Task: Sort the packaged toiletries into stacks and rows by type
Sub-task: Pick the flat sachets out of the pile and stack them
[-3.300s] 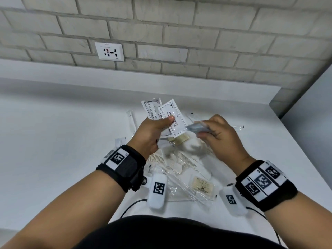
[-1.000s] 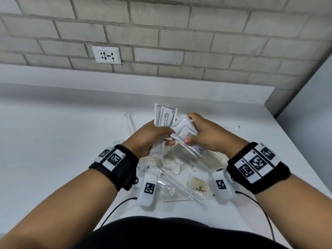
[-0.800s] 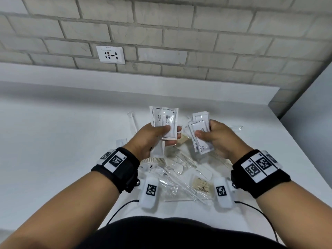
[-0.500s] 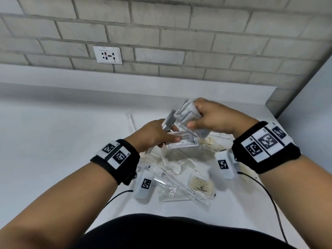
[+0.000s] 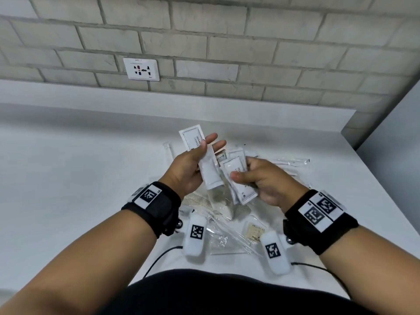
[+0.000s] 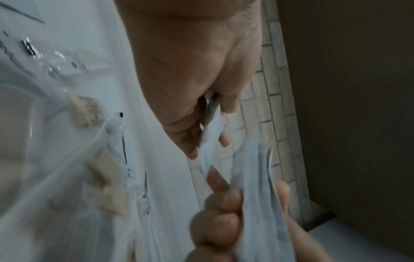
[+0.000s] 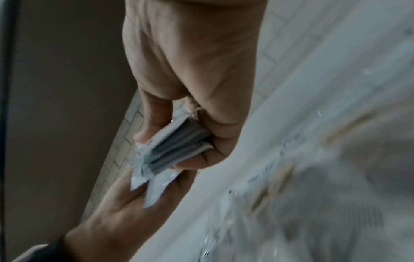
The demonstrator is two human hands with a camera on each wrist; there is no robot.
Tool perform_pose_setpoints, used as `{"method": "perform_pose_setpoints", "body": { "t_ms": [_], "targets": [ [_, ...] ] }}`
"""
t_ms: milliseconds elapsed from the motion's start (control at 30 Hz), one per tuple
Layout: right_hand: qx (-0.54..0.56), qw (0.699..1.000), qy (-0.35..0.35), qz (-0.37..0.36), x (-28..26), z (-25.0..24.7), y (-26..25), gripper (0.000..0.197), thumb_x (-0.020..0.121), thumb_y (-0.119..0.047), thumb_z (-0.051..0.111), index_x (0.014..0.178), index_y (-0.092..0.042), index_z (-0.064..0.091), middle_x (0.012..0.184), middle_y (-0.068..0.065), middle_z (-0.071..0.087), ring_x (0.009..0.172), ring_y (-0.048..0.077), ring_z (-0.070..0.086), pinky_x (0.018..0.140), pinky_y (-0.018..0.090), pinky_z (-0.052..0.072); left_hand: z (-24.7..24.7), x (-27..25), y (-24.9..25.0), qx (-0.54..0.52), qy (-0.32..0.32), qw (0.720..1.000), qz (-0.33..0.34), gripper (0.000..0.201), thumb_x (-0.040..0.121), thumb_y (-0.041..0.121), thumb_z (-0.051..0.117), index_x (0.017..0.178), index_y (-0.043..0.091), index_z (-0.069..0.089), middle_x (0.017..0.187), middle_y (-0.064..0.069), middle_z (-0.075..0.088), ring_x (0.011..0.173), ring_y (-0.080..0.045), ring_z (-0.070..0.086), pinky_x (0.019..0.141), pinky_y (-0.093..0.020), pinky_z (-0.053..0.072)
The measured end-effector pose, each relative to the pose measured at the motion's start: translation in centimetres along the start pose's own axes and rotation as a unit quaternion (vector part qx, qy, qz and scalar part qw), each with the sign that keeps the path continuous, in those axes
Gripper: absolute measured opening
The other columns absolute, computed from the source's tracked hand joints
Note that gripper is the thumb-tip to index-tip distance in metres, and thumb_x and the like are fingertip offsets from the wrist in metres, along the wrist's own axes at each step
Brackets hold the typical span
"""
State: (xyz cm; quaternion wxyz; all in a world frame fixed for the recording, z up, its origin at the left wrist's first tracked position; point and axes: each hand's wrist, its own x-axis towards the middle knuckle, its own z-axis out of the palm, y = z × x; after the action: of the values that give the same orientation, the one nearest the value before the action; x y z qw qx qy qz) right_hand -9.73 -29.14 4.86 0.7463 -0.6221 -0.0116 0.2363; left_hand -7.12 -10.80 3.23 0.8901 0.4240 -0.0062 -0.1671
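My left hand pinches two white shampoo sachets under its thumb, and they stand upright above the table. Just to its right, my right hand grips a fanned bundle of the same white sachets. In the left wrist view the pinched sachet runs down toward the right hand's fingers. The right wrist view shows the bundle edge-on between thumb and fingers. Under both hands lies a mixed pile of combs and clear-wrapped items.
A small beige soap packet and clear-wrapped toothbrushes lie at the near side of the pile. More wrapped sticks lie at the right. The white counter ends at a brick wall with a socket.
My right hand has come down from above the left hand to its right side with the bundle. The left hand has turned its sachets upright.
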Motion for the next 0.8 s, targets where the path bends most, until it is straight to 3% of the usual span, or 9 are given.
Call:
{"method": "perform_pose_setpoints", "body": {
  "t_ms": [200,267,400,467,533,600,633,700,800],
  "targets": [
    [-0.009,0.999,-0.006,0.032,-0.2,1.8,1.3,0.032,0.075,0.012,0.067,0.105,0.001,0.064,0.092,0.019,0.071,0.079,0.029,0.071,0.07,0.035,0.06,2.2,-0.2,-1.6,0.03,-0.015,0.999,0.026,0.035,0.086,0.035,0.052,0.111,0.012,0.061,0.103,-0.005,0.073,0.097,-0.019,0.069,0.082,-0.036,0.057],
    [-0.128,0.991,0.036,-0.006,-0.3,1.2,0.8,0.03,0.074,0.007,0.072,0.102,-0.004,0.066,0.093,0.014,0.074,0.085,0.028,0.072,0.08,0.039,0.058,2.1,-0.1,-1.3,0.02,0.029,0.998,0.045,0.042,0.095,0.043,0.042,0.11,0.01,0.061,0.101,-0.007,0.073,0.094,-0.02,0.07,0.08,-0.035,0.058],
    [-0.281,0.937,0.146,-0.15,-0.9,-0.1,-0.9,0.027,0.073,-0.003,0.078,0.089,-0.021,0.066,0.087,0.0,0.073,0.079,0.017,0.07,0.073,0.032,0.056,1.3,0.1,0.0,0.041,0.111,0.993,0.022,0.043,0.099,0.044,0.04,0.105,0.008,0.062,0.088,-0.006,0.072,0.078,-0.017,0.071,0.065,-0.025,0.059],
    [-0.354,0.878,0.18,-0.267,-0.8,-0.7,-1.6,0.027,0.071,-0.001,0.078,0.088,-0.019,0.068,0.087,0.0,0.065,0.082,0.022,0.064,0.075,0.034,0.052,1.7,-0.5,0.6,0.099,0.091,0.988,-0.071,0.039,0.094,0.044,0.049,0.101,0.008,0.063,0.077,-0.005,0.069,0.063,-0.015,0.067,0.052,-0.022,0.056],
    [-0.497,0.756,0.177,-0.388,-0.9,-1.3,-2.2,0.025,0.074,-0.001,0.069,0.093,-0.015,0.073,0.084,0.003,0.059,0.082,0.027,0.057,0.071,0.037,0.047,2.5,-1.1,0.8,0.135,0.03,0.981,-0.136,0.038,0.083,0.044,0.061,0.099,0.01,0.066,0.075,-0.003,0.067,0.057,-0.012,0.062,0.048,-0.02,0.053],
    [-0.594,0.645,0.159,-0.454,-0.8,-2.2,-2.3,0.039,0.073,-0.001,0.051,0.102,-0.014,0.074,0.082,0.006,0.058,0.081,0.027,0.053,0.07,0.033,0.043,3.0,-1.5,0.9,0.116,0.009,0.983,-0.139,0.022,0.079,0.03,0.068,0.091,0.011,0.067,0.075,-0.001,0.067,0.057,-0.011,0.062,0.05,-0.018,0.053],
    [-0.607,0.627,0.159,-0.462,-0.9,-2.6,-2.1,0.046,0.072,-0.001,0.047,0.106,-0.014,0.073,0.082,0.006,0.058,0.082,0.026,0.051,0.071,0.031,0.041,3.1,-1.5,0.9,0.106,0.016,0.987,-0.124,0.013,0.081,0.022,0.068,0.088,0.011,0.067,0.074,-0.001,0.068,0.058,-0.01,0.063,0.051,-0.017,0.052],
    [-0.582,0.657,0.188,-0.44,-0.9,-3.3,-1.4,0.043,0.073,0.003,0.052,0.11,-0.011,0.071,0.085,0.007,0.058,0.085,0.025,0.051,0.077,0.022,0.039,3.0,-1.3,0.8,0.111,0.04,0.99,-0.075,0.004,0.085,0.012,0.066,0.088,0.01,0.068,0.075,-0.001,0.07,0.061,-0.011,0.065,0.052,-0.017,0.051],
    [-0.469,0.786,0.222,-0.335,-1.3,-3.7,-0.3,0.028,0.076,-0.003,0.073,0.103,-0.011,0.069,0.091,0.0,0.059,0.088,0.018,0.058,0.078,0.007,0.038,2.3,-1.3,0.6,0.164,0.061,0.985,-0.007,0.009,0.086,0.007,0.066,0.094,0.011,0.07,0.082,-0.003,0.073,0.071,-0.015,0.067,0.057,-0.019,0.051]
  ]
}}
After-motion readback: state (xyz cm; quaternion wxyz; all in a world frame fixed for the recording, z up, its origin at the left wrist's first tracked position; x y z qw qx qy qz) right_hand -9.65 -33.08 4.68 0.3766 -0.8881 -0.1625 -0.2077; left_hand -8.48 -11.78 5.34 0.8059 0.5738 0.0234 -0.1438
